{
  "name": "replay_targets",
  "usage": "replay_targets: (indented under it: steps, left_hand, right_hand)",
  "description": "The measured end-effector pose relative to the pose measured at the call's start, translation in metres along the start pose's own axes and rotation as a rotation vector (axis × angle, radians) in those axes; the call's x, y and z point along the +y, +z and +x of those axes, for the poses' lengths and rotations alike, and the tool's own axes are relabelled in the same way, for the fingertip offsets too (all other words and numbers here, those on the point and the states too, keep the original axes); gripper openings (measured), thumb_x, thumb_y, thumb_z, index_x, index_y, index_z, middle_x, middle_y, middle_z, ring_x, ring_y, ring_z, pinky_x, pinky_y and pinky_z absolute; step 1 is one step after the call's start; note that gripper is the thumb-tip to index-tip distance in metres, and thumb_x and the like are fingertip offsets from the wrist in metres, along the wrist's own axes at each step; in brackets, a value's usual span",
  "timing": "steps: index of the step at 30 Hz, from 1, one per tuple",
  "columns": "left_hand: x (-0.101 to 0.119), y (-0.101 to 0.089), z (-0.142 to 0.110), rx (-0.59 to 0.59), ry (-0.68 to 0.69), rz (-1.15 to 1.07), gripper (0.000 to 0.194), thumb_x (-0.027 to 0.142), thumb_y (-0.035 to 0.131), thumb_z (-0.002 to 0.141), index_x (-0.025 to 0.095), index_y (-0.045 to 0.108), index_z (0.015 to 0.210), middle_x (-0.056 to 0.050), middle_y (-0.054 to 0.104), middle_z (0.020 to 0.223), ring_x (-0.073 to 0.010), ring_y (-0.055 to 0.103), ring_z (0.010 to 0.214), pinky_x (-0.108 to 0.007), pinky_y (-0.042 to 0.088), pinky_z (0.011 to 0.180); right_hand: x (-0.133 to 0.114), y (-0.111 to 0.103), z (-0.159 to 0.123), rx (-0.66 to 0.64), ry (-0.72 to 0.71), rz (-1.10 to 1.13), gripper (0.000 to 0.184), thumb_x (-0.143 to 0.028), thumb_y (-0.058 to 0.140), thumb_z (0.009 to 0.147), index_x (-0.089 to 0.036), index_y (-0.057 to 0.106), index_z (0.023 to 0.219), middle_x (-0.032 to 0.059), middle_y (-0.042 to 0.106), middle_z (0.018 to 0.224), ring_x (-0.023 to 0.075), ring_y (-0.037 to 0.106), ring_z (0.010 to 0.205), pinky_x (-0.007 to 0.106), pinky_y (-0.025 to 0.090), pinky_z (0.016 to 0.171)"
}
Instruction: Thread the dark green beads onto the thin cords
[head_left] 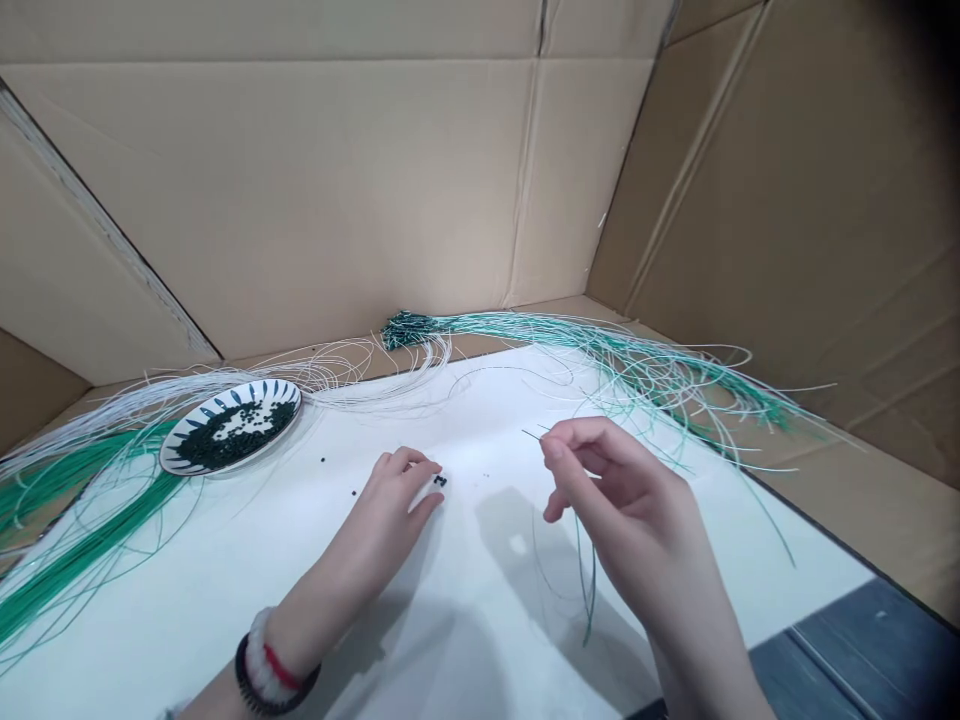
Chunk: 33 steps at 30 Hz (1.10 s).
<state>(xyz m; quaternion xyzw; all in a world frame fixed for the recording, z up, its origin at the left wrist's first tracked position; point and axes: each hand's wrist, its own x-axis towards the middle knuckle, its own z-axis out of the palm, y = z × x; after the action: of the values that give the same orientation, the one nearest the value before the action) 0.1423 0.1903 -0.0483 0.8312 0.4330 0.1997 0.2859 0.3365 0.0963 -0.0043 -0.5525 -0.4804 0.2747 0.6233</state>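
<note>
My right hand is raised over the white sheet, thumb and forefinger pinched on thin green cords. Short dark tips of the cords stick out to the left of the fingertips, and the rest hangs below the palm in a loose loop. Lower down on the left, my left hand rests by the sheet with thumb and forefinger apart. Several small black beads lie at the gap between those fingertips; whether the fingers touch them I cannot tell.
A plate with blue marks holds many dark beads at the left. Bundles of green cord lie beside it. A beaded bundle with long green and white strands stretches along the back. Cardboard walls enclose the white sheet.
</note>
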Motion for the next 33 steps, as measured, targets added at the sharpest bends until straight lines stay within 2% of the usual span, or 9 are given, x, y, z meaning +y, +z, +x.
replay_targets:
  steps: [3, 8, 14, 18, 22, 26, 33]
  left_hand:
    - [-0.008, 0.007, 0.008, -0.007, 0.045, 0.065, 0.026, 0.01, 0.054, 0.092, 0.014, 0.074, 0.108, -0.015, 0.065, 0.111, -0.0332, 0.057, 0.108, -0.051, 0.045, 0.095]
    - [-0.01, 0.005, 0.011, -0.01, 0.102, 0.102, 0.023, 0.006, 0.059, 0.092, 0.017, 0.078, 0.096, -0.008, 0.069, 0.103, -0.0242, 0.064, 0.094, -0.04, 0.05, 0.085]
    - [-0.02, 0.01, 0.016, 0.041, 0.128, 0.112, 0.015, 0.009, 0.064, 0.092, 0.017, 0.077, 0.09, -0.002, 0.071, 0.088, -0.0185, 0.066, 0.082, -0.037, 0.053, 0.078]
    - [-0.019, 0.007, 0.013, 0.041, 0.139, 0.097, 0.018, 0.01, 0.061, 0.093, 0.019, 0.075, 0.089, -0.003, 0.071, 0.089, -0.019, 0.067, 0.083, -0.036, 0.053, 0.08]
    - [-0.007, 0.002, 0.009, -0.011, 0.125, 0.118, 0.024, 0.014, 0.048, 0.097, 0.022, 0.067, 0.085, -0.004, 0.067, 0.092, -0.0204, 0.066, 0.086, -0.034, 0.052, 0.079]
    - [0.0, 0.002, 0.007, -0.054, 0.097, 0.177, 0.026, 0.015, 0.041, 0.099, 0.022, 0.06, 0.083, -0.005, 0.063, 0.091, -0.0238, 0.064, 0.089, -0.038, 0.053, 0.079]
    - [-0.009, -0.002, -0.001, -0.076, 0.101, 0.255, 0.026, 0.016, 0.036, 0.099, 0.02, 0.058, 0.085, -0.009, 0.062, 0.09, -0.0287, 0.061, 0.089, -0.044, 0.051, 0.081]
  right_hand:
    - [0.003, 0.0, 0.002, -0.014, 0.018, 0.014, 0.013, -0.033, 0.063, 0.095, -0.027, 0.066, 0.084, -0.0055, 0.058, 0.074, 0.009, 0.056, 0.058, 0.012, 0.054, 0.048]
    - [0.007, 0.007, 0.004, -0.062, 0.04, 0.034, 0.014, -0.034, 0.063, 0.093, -0.025, 0.064, 0.081, -0.005, 0.056, 0.074, 0.0088, 0.053, 0.053, 0.015, 0.054, 0.046]
    - [0.006, 0.005, 0.006, -0.093, 0.053, 0.004, 0.015, -0.034, 0.062, 0.093, -0.024, 0.062, 0.081, -0.0044, 0.058, 0.077, 0.0095, 0.053, 0.054, 0.018, 0.054, 0.046]
    - [0.004, 0.005, 0.007, -0.141, 0.076, -0.027, 0.015, -0.033, 0.061, 0.093, -0.023, 0.061, 0.082, -0.0038, 0.058, 0.076, 0.0106, 0.055, 0.056, 0.019, 0.055, 0.048]
    - [0.003, 0.007, 0.006, -0.178, 0.082, -0.047, 0.014, -0.029, 0.058, 0.095, -0.022, 0.061, 0.083, -0.0029, 0.059, 0.077, 0.0111, 0.054, 0.057, 0.021, 0.053, 0.05]
    - [0.006, 0.007, 0.006, -0.244, 0.086, -0.073, 0.015, -0.029, 0.058, 0.095, -0.022, 0.064, 0.084, -0.0022, 0.061, 0.077, 0.0124, 0.057, 0.06, 0.024, 0.052, 0.054]
    - [0.002, 0.014, 0.0, -0.405, 0.154, -0.137, 0.017, -0.029, 0.057, 0.096, -0.024, 0.065, 0.082, -0.0025, 0.066, 0.079, 0.0155, 0.063, 0.071, 0.026, 0.049, 0.063]
